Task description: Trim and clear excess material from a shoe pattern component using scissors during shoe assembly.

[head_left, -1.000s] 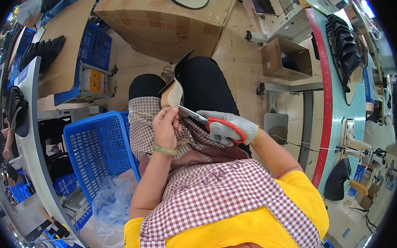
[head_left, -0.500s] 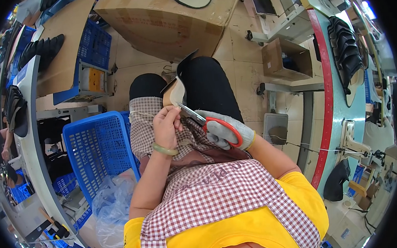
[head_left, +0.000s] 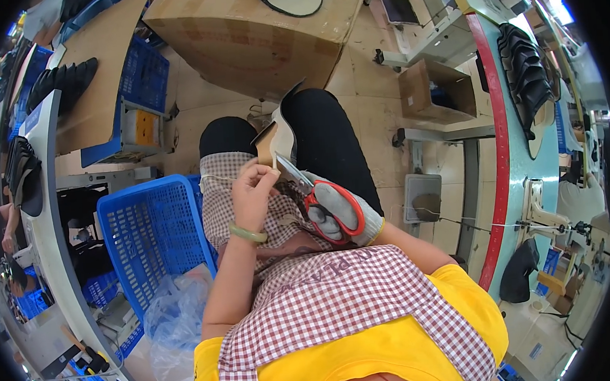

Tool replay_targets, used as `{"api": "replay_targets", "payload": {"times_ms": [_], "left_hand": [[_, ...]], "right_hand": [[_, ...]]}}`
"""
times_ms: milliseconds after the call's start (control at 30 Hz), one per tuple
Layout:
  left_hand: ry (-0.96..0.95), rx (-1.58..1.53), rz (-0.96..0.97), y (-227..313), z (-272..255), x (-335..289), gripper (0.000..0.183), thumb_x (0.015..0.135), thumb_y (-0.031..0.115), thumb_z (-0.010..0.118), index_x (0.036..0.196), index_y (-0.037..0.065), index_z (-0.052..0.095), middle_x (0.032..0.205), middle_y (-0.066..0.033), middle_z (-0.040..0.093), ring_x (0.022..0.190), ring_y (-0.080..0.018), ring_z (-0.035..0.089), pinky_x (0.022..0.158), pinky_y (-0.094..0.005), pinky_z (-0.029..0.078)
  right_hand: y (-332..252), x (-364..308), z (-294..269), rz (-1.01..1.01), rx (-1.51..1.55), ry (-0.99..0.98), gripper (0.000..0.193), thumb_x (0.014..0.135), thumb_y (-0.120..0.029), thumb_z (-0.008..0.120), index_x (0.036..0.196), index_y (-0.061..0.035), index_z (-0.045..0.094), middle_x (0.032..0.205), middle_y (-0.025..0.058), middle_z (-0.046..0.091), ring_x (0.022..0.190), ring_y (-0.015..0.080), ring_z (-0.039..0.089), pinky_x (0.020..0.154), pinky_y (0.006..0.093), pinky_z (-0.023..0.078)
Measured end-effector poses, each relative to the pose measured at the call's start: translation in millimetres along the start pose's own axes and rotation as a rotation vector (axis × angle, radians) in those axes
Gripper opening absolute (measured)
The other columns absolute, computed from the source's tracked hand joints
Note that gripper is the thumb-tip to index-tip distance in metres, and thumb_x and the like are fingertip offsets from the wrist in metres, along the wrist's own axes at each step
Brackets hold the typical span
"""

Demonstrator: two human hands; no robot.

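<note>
Tiled floor (head_left: 373,113); left fingers (head_left: 257,175) pinch curved beige piece (head_left: 283,139); gloved right fingers (head_left: 329,224) hold scissors (head_left: 301,178).

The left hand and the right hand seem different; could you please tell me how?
The left hand is bare, while the right hand wears a grey glove. The left hand pinches the near end of the curved cream piece; the right hand holds red-handled scissors. Both are curled.

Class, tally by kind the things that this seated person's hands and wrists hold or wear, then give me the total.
Scissors, metal with red handles, in the right hand: 1
Curved black, cream and tan piece, pinched by the left hand: 1
Grey fabric glove: 1
Pale green ring-shaped bangle: 1
Total: 4
</note>
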State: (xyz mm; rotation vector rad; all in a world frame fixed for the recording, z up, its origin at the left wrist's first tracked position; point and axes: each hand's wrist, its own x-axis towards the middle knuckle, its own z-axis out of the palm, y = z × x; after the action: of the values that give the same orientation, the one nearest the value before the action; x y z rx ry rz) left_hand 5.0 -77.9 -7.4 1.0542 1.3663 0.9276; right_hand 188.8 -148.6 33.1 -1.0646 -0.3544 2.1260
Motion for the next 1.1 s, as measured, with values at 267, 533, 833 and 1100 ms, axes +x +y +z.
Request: {"api": "replay_targets", "payload": {"times_ms": [267, 533, 833, 1100], "left_hand": [[-0.248, -0.470, -0.184, -16, 28, -13, 0.007, 0.087, 0.004, 0.060, 0.085, -0.001, 0.063, 0.083, 0.0003, 0.059, 0.080, -0.0076, 0.056, 0.075, -0.0211, 0.044], [-0.320, -0.588, -0.344, -27, 44, -22, 0.006, 0.087, 0.005, 0.059, 0.089, 0.000, 0.061, 0.094, -0.0062, 0.062, 0.081, -0.0085, 0.055, 0.075, -0.0205, 0.043], [-0.407, -0.534, -0.287, -29, 38, -24, 0.005, 0.086, 0.006, 0.061, 0.086, 0.001, 0.063, 0.086, 0.0005, 0.060, 0.079, -0.0060, 0.053, 0.075, -0.0210, 0.042], [-0.499, -0.444, -0.255, -33, 28, -20, 0.008, 0.084, 0.008, 0.064, 0.080, 0.001, 0.063, 0.089, 0.0028, 0.052, 0.080, -0.0058, 0.052, 0.076, -0.0221, 0.041]], "right_hand": [[11, -16, -1, -0.030, 0.151, 0.079, 0.062, 0.093, -0.045, 0.054, 0.145, -0.0219, 0.030, 0.074, 0.0000, 0.054, 0.050, 0.0041, 0.042, 0.044, 0.0170, 0.036], [16, -23, -12, -0.007, 0.167, 0.159, 0.061, 0.093, -0.044, 0.055, 0.144, -0.0223, 0.032, 0.076, -0.0008, 0.053, 0.052, 0.0050, 0.044, 0.045, 0.0176, 0.037], [21, -15, -18, -0.009, 0.192, 0.110, 0.057, 0.094, -0.038, 0.055, 0.144, -0.0210, 0.033, 0.074, -0.0007, 0.053, 0.053, 0.0053, 0.043, 0.045, 0.0178, 0.035], [11, -9, -9, -0.043, 0.168, 0.142, 0.057, 0.094, -0.037, 0.054, 0.144, -0.0196, 0.033, 0.074, -0.0013, 0.053, 0.053, 0.0043, 0.042, 0.045, 0.0167, 0.035]]}}
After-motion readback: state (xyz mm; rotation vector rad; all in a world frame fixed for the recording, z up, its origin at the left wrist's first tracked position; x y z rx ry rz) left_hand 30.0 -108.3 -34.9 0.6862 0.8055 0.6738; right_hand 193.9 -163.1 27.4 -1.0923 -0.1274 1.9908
